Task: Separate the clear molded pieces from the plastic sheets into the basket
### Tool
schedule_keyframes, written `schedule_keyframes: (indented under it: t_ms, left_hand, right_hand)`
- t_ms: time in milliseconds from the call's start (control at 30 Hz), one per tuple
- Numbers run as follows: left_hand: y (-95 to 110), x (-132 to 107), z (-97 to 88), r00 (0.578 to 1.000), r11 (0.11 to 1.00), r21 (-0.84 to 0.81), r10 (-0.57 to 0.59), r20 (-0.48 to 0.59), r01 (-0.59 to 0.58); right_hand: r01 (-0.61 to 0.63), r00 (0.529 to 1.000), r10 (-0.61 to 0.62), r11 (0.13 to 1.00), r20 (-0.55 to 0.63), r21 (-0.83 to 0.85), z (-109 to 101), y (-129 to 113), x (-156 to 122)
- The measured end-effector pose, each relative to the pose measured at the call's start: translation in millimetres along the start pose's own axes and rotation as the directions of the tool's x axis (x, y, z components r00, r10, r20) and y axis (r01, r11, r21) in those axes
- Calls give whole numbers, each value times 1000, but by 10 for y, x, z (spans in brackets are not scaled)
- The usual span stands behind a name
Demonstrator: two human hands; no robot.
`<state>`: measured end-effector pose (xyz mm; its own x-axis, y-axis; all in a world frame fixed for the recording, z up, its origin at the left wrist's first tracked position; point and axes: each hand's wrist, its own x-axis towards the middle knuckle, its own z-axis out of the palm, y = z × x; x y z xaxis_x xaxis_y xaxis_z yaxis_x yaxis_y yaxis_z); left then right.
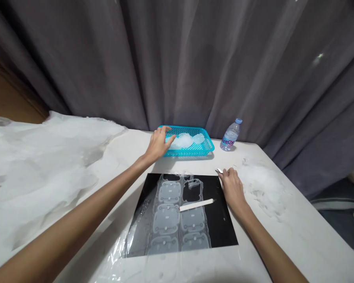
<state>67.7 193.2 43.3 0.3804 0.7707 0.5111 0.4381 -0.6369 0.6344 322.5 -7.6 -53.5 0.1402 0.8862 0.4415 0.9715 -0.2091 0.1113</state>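
Observation:
My left hand [160,142] is over the left end of a turquoise plastic basket [210,148], its fingers spread. Several translucent whitish pieces [186,140] lie in the basket, close to my thumb. At the right edge of a black board [221,220], my right hand [232,184] is closed on a small pointed metal tool [219,171]; only its tip shows, so its kind is unclear. A clear plastic sheet [180,220] with rounded-square panels lies on the board and runs past its front edge. One panel outline near the top right looks cut out. A slim white stick with a dark tip [196,204] rests across the sheet.
A water bottle [230,135] stands upright right of the basket. Piled translucent plastic sheeting [47,165] covers the left of the white table [238,157]. Clear scraps [262,184] lie at the right. A grey curtain [177,59] hangs behind; part of another person [342,212] shows at far right.

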Motion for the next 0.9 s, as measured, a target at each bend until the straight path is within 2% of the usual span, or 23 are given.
schedule_keyframes:
  t_ms: [67, 133, 167, 200, 267, 333, 467, 533, 567, 633, 700, 767, 900]
  left_hand:
    - [62, -313, -85, 994, 997, 10, 71, 89, -72]
    - [149, -758, -222, 965, 991, -8, 132, 227, -133]
    - [189, -985, -299, 931, 986, -19, 162, 327, -164]
    - [220, -1193, -372, 864, 977, -21, 197, 464, -211]
    - [239, -1515, -490, 783, 972, -12, 195, 591, -233]
    - [205, -1697, -548, 766, 976, -4, 173, 620, -217]
    - [136, -1789, -532, 781, 972, 19, 176, 600, -234]
    - [144, -1788, -513, 781, 960, 35, 205, 590, -279]
    - [154, -1787, -507, 781, 954, 41, 217, 586, -296]
    - [167, -1786, -502, 781, 946, 56, 228, 581, -318]
    - [161, -1785, -495, 782, 945, 80, 212, 586, -316]
    - [139, -1779, -480, 784, 951, 105, 176, 595, -293]
    - [89, -1759, -439, 787, 965, 126, 108, 608, -229]
  right_hand:
    - [10, 1000, -9, 999, 12, -45, -41, -18, -14]
    - [21, 999, -19, 997, 29, -80, -98, -45, -36]
    - [28, 999, -24, 995, 39, -94, -128, -61, -50]
    - [37, 998, -32, 994, 49, -106, -157, -78, -66]
    - [62, 996, -53, 991, 73, -122, -206, -107, -97]
    - [92, 992, -80, 988, 101, -127, -244, -117, -124]
    - [131, 984, -115, 985, 140, -114, -337, -66, -139]
    - [158, 976, -160, 987, 150, 22, -432, -39, -128]
    - [187, 961, -214, 970, 176, 157, -493, -36, -121]
    - [210, 885, -375, 851, 276, 481, -633, -58, -111]
    - [126, 774, -501, 721, 387, 681, -764, -110, -110]
    - [8, 700, -523, 686, 486, 728, -855, -168, -116]
    - [-131, 635, -500, 682, 589, 720, -919, -154, -128]
